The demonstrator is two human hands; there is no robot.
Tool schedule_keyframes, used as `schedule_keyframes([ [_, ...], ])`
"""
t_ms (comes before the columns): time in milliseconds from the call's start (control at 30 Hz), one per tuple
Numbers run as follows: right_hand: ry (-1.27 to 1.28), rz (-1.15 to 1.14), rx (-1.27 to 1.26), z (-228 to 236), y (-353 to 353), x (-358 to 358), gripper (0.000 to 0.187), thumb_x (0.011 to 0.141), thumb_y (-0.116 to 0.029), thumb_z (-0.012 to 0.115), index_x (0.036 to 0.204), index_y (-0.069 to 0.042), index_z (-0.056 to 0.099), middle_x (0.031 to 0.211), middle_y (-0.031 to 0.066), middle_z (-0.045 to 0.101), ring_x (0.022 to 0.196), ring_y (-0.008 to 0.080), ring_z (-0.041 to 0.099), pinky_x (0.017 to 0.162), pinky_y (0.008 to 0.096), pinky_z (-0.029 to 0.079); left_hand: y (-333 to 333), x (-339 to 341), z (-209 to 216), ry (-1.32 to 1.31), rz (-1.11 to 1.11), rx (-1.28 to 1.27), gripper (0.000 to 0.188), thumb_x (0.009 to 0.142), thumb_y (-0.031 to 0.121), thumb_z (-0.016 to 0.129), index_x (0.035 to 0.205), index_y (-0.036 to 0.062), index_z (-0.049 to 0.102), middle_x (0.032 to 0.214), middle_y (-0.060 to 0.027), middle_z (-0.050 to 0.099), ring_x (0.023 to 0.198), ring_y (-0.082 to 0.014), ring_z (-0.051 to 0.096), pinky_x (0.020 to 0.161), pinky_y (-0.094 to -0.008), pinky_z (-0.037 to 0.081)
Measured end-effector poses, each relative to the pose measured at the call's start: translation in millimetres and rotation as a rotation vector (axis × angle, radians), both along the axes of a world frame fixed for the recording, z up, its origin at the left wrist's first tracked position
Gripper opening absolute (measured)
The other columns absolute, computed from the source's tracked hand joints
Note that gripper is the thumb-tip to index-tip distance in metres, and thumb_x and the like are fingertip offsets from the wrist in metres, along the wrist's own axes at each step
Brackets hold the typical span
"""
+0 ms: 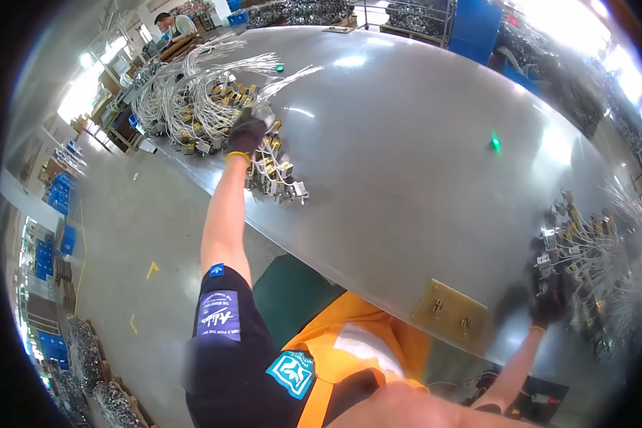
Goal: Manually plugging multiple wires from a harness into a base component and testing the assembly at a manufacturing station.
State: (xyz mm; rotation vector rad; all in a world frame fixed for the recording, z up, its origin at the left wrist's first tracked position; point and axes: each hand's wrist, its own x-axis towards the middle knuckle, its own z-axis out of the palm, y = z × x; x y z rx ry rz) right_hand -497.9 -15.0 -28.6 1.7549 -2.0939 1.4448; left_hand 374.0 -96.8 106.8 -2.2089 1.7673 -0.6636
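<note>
My left hand (247, 133), in a dark glove, reaches to the far left of the metal table. Its fingers are closed on a bundle of white wires (269, 91) at the edge of a pile of small metal parts with yellow blocks and white leads (192, 107). More of these wired parts (282, 178) lie just nearer than that hand. At the right end my right hand (548, 301), also gloved, touches the near left side of a second pile of wired metal parts (585, 242). Its fingers merge with the dark parts, so their grip is hidden.
The grey metal table (392, 157) curves across the view. A brass-coloured plate with two metal fittings (449, 314) sits at its near edge. A green light spot (496, 143) shows on the tabletop. Another person (178, 27) works at the far left. Blue bins (60, 192) stand beyond the floor.
</note>
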Motion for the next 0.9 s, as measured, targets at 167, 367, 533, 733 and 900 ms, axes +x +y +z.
schedule_keyframes([
  [167, -0.792, 0.567, -0.076, 36.9, 2.9, 161.7, 0.031, 0.089, -0.002, 0.063, 0.12, 0.001, 0.064, 0.125, 0.0125, 0.061, 0.118, 0.0213, 0.054, 0.099, 0.0327, 0.048, 12.0, -80.1, -36.8, 0.304, -0.337, -0.678, 0.024, 0.088, 0.029, 0.054, 0.096, 0.0068, 0.059, 0.084, -0.0155, 0.063, 0.074, -0.0353, 0.064, 0.064, -0.0468, 0.051],
  [367, -1.065, 1.032, 0.319, 102.8, -13.0, 374.0, 0.045, 0.097, -0.01, 0.052, 0.14, 0.0, 0.043, 0.125, 0.0133, 0.061, 0.11, 0.0201, 0.061, 0.097, 0.0371, 0.049, 114.6, -213.9, -17.2, 0.718, -0.495, -0.601, 0.039, 0.081, 0.013, 0.065, 0.119, 0.0038, 0.057, 0.087, -0.0188, 0.064, 0.082, -0.0392, 0.063, 0.069, -0.0467, 0.05],
  [533, -2.157, 1.007, 0.536, 165.3, -14.7, 475.4, 0.031, 0.1, -0.03, 0.052, 0.105, -0.002, 0.063, 0.073, 0.006, 0.061, 0.069, 0.0208, 0.062, 0.073, 0.0344, 0.054, 164.6, -273.2, 15.1, 1.017, -0.621, -0.512, 0.043, 0.081, 0.018, 0.071, 0.12, 0.0052, 0.058, 0.104, -0.0188, 0.067, 0.094, -0.0374, 0.065, 0.079, -0.0447, 0.051],
  [733, -1.799, 1.151, 0.467, 233.6, 34.3, 466.3, 0.021, 0.096, -0.024, 0.06, 0.106, -0.006, 0.064, 0.067, -0.0001, 0.056, 0.053, 0.0099, 0.051, 0.045, 0.0293, 0.042, 185.6, -278.7, 14.9, 1.45, -0.584, -0.112, 0.052, 0.083, 0.005, 0.067, 0.131, 0.0034, 0.049, 0.123, -0.0147, 0.06, 0.108, -0.0231, 0.06, 0.092, -0.0333, 0.049],
  [900, -1.139, 1.422, 0.552, 270.2, 56.1, 457.8, 0.023, 0.089, -0.025, 0.071, 0.104, -0.008, 0.067, 0.068, -0.0027, 0.056, 0.054, 0.0068, 0.05, 0.046, 0.0256, 0.041, 180.3, -306.7, 8.5, 1.527, -0.672, -0.126, 0.05, 0.089, 0.002, 0.058, 0.136, 0.0064, 0.042, 0.131, -0.0121, 0.051, 0.119, -0.0196, 0.051, 0.102, -0.0327, 0.043],
])
